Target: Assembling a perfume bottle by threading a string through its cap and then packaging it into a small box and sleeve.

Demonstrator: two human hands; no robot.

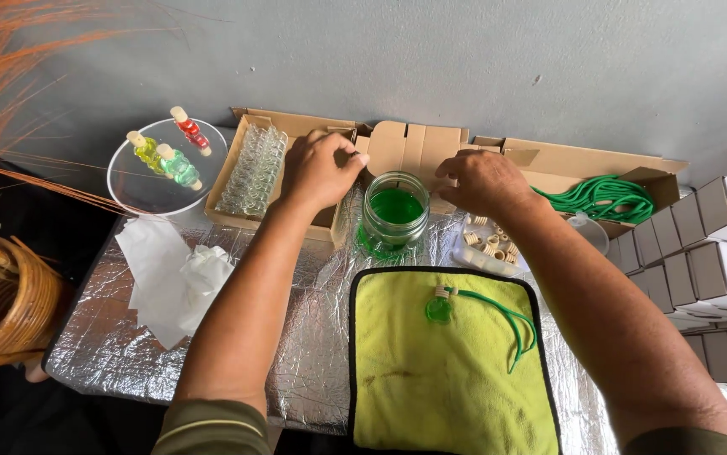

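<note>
The left hand pinches at the box of empty glass bottles by the tabletop's far edge. The right hand hovers curled, holding nothing visible, over the tray of wooden caps. A single bottle is best lifted straight up, clear of its neighbours.

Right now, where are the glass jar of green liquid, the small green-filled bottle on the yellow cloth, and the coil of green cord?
glass jar of green liquid (394,211), head view, on the green liquid.
small green-filled bottle (439,309), head view, on its round body.
coil of green cord (603,198), head view, on the bundled loops.
</note>
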